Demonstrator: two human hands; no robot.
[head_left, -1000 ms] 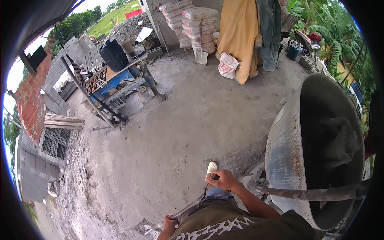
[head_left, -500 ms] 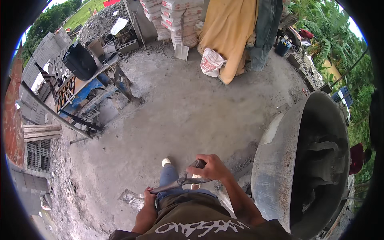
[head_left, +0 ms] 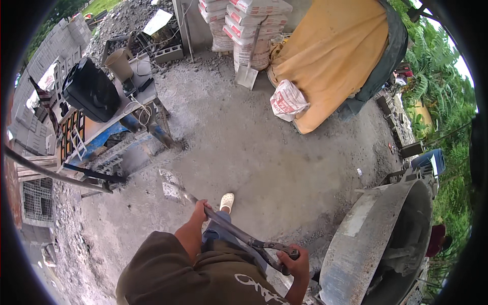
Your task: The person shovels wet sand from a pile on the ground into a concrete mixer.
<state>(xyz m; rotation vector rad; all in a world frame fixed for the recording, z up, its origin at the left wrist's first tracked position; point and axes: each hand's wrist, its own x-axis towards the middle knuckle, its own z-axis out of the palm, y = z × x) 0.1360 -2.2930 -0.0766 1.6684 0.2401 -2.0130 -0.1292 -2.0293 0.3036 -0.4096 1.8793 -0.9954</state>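
Observation:
I hold a shovel (head_left: pixel 231 227) slantwise in front of me with both hands. My left hand (head_left: pixel 200 209) is closed around the shaft, not far above the blade. At the other end, my right hand (head_left: pixel 296 261) is wrapped round the D-shaped handle, level with my waist. The flat, dusty blade (head_left: pixel 172 184) points forward and left, close to the grey floor; whether it touches is hard to tell. Nothing heaped shows on it. One of my feet, in a pale clog (head_left: pixel 227 202), stands just right of the shaft.
A big metal mixer drum (head_left: pixel 351 249) stands at the right. To the left, a worktable (head_left: pixel 145 96) bears a black container (head_left: pixel 91 91) and a bucket (head_left: pixel 119 64). Stacked sacks (head_left: pixel 254 51), another shovel (head_left: pixel 247 76) and an orange tarp (head_left: pixel 325 56) are at the back.
The shovel's blade has swung forward from beside my left leg, and my left hand moved forward with it. My right hand has come lower and nearer my body. The view has shifted.

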